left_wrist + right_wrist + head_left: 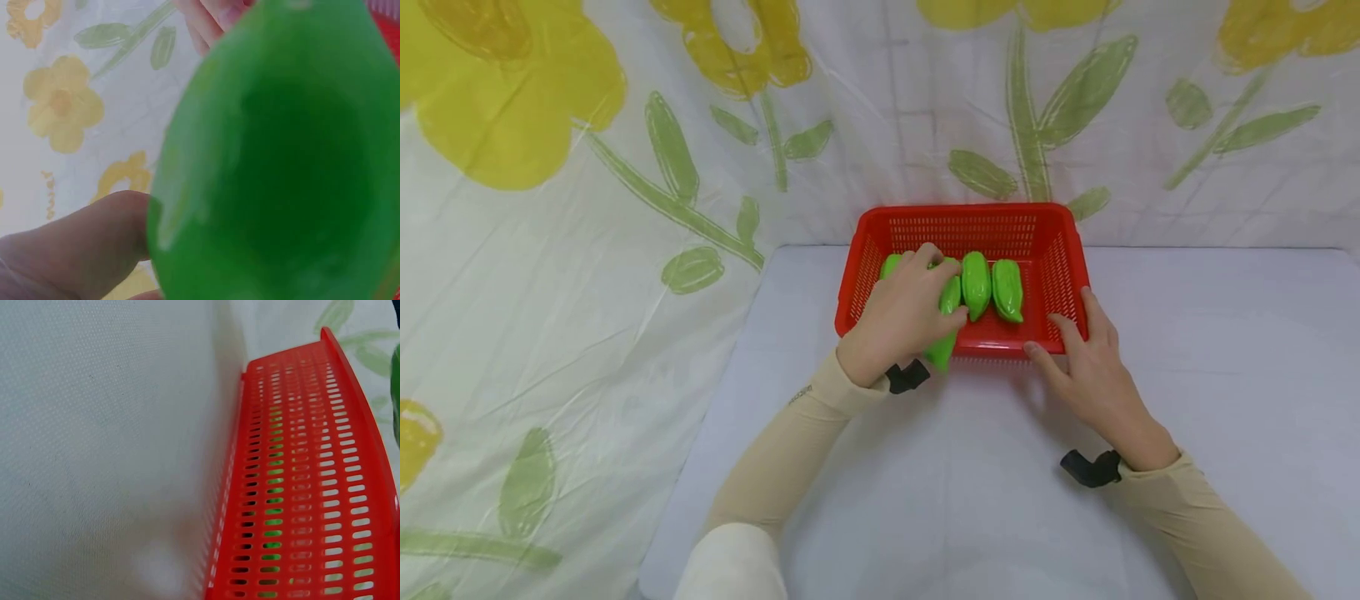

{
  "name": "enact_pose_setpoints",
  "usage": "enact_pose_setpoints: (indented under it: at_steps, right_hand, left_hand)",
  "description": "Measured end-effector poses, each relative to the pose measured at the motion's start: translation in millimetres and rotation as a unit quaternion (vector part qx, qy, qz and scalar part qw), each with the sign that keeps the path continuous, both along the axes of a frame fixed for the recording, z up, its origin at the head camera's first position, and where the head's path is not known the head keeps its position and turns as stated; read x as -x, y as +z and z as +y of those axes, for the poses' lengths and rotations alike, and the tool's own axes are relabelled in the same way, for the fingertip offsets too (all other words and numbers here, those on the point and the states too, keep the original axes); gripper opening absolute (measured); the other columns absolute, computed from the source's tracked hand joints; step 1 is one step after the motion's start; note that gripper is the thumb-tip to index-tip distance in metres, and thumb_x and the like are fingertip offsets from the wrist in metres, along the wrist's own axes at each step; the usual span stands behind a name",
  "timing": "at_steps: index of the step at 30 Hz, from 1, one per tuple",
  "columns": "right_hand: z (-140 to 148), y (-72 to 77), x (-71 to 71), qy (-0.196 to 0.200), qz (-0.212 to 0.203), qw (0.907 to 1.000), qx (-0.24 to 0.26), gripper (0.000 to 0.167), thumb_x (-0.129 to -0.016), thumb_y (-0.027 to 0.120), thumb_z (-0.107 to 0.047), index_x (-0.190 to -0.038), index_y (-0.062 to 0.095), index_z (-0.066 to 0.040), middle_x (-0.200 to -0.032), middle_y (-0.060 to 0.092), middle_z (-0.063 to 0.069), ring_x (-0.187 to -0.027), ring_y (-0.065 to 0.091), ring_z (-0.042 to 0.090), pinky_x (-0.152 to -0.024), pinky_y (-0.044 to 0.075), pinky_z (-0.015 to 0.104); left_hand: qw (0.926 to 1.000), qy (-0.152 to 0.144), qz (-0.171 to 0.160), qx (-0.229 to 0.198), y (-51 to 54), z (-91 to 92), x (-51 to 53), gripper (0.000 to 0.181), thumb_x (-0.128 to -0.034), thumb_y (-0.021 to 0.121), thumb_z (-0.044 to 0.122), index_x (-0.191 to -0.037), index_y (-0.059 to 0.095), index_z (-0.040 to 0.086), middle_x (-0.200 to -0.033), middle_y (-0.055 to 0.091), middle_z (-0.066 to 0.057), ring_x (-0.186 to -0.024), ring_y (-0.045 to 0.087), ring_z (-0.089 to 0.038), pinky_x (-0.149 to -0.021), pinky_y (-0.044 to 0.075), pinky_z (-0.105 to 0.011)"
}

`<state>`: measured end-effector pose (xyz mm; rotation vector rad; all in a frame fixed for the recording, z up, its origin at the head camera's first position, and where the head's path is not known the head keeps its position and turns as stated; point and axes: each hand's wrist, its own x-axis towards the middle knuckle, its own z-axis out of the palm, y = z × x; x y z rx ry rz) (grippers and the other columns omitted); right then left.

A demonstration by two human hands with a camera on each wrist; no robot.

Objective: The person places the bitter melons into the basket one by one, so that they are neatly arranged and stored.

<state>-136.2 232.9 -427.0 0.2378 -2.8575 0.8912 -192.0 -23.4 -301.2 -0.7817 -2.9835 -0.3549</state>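
Observation:
My left hand [906, 304] grips a glossy green toy fruit [942, 354] with a pointed tip, held over the front rim of a red plastic basket [1000, 348]. In the left wrist view the held fruit [281, 156] fills most of the picture, with the thumb [94, 240] against its side. Inside the basket, two more such fruits [976, 285] lie side by side, and another green piece [891, 265] shows partly behind the left hand. My right hand [1097, 379] holds the basket's front right corner, fingers over the rim. The right wrist view shows the slotted basket wall [294, 481].
The basket stands on a white table [1000, 500] near its back edge. Behind and to the left hangs a white cloth [880, 150] printed with yellow flowers and green leaves. A black wrist mount [1090, 468] sits on the right forearm.

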Motion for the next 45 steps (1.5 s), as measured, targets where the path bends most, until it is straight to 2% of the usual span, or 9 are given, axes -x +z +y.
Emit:
enact_pose_setpoints:
  at_steps: [4, 6, 11, 16, 21, 28, 35, 45]
  right_hand:
    - [0, -0.9, 0.2, 0.0, 0.011, 0.9999, 0.0, 0.066, -0.102, 0.062, -0.045, -0.145, 0.048, 0.003, -0.172, 0.004, 0.025, -0.148, 0.02, 0.059, -0.091, 0.045, 0.081]
    - [0, -1.7, 0.4, 0.0, 0.013, 0.9999, 0.0, 0.066, -0.102, 0.063, -0.044, -0.145, 0.049, 0.003, -0.172, 0.004, 0.025, -0.148, 0.021, 0.059, -0.09, 0.046, 0.081]
    - [0, -2.6, 0.9, -0.004, 0.012, 0.9999, -0.003, 0.065, -0.102, 0.063, -0.045, -0.145, 0.049, 0.002, -0.172, 0.004, 0.025, -0.148, 0.021, 0.058, -0.089, 0.047, 0.08]
    - [0, -2.6, 1.0, -0.003, 0.016, 0.9999, -0.004, 0.065, -0.101, 0.064, -0.044, -0.144, 0.049, 0.002, -0.172, 0.006, 0.025, -0.147, 0.022, 0.058, -0.086, 0.05, 0.078]
    - [0, -2.6, 1.5, -0.002, 0.023, 0.9997, -0.003, 0.064, -0.1, 0.065, -0.043, -0.142, 0.05, 0.003, -0.172, 0.008, 0.025, -0.147, 0.023, 0.058, -0.085, 0.051, 0.077]
    - [0, -3.5, 1.6, -0.005, 0.02, 0.9998, -0.005, 0.065, -0.101, 0.063, -0.046, -0.142, 0.051, 0.003, -0.172, 0.007, 0.024, -0.146, 0.024, 0.059, -0.083, 0.052, 0.077]
    - [0, -2.9, 1.2, -0.003, 0.023, 0.9997, -0.001, 0.063, -0.101, 0.062, -0.045, -0.142, 0.052, 0.002, -0.172, 0.007, 0.023, -0.146, 0.025, 0.059, -0.081, 0.052, 0.077]
    - [0, -4.3, 2.3, -0.003, 0.016, 0.9999, 0.0, 0.062, -0.102, 0.062, -0.045, -0.142, 0.051, 0.001, -0.172, 0.007, 0.023, -0.147, 0.024, 0.058, -0.083, 0.051, 0.078]
  left_hand:
    - [0.9998, -0.013, 0.015, 0.003, 0.2, 13.7, 16.8, 0.05, -0.0943, 0.071, 0.037, -0.139, 0.065, 0.016, -0.13, 0.06, -0.006, -0.107, 0.056, -0.023, -0.077, 0.055, -0.032]
    - [0.9998, -0.013, 0.016, 0.001, -1.2, 20.7, 24.5, 0.049, -0.0946, 0.071, 0.037, -0.139, 0.065, 0.016, -0.13, 0.059, -0.006, -0.107, 0.056, -0.022, -0.076, 0.056, -0.031]
    - [0.9998, -0.009, -0.012, 0.011, -4.6, 39.8, 41.2, 0.052, -0.0966, 0.069, 0.042, -0.143, 0.061, 0.019, -0.134, 0.056, -0.004, -0.11, 0.053, -0.02, -0.071, 0.057, -0.032]
    - [0.9987, -0.014, -0.04, 0.03, -8.0, 60.0, 55.5, 0.056, -0.0983, 0.066, 0.044, -0.149, 0.057, 0.021, -0.14, 0.054, -0.003, -0.114, 0.055, -0.019, -0.077, 0.058, -0.034]
    - [0.9978, -0.031, -0.046, 0.036, -14.7, 80.1, 69.4, 0.055, -0.0992, 0.065, 0.045, -0.148, 0.057, 0.021, -0.142, 0.054, -0.003, -0.118, 0.056, -0.019, -0.081, 0.059, -0.033]
    - [0.9961, -0.033, -0.069, 0.044, -22.4, 102.9, 85.0, 0.05, -0.0997, 0.064, 0.046, -0.143, 0.059, 0.023, -0.143, 0.052, -0.002, -0.116, 0.056, -0.017, -0.081, 0.056, -0.03]
    - [0.9946, -0.039, -0.086, 0.044, -29.2, 116.9, 98.4, 0.05, -0.1002, 0.064, 0.045, -0.143, 0.06, 0.021, -0.144, 0.053, -0.003, -0.112, 0.056, -0.015, -0.086, 0.056, -0.028]
    - [0.9911, -0.045, -0.118, 0.041, -51.7, 132.5, 119.7, 0.05, -0.1008, 0.064, 0.045, -0.143, 0.059, 0.02, -0.144, 0.055, -0.001, -0.119, 0.054, -0.014, -0.098, 0.052, -0.026]
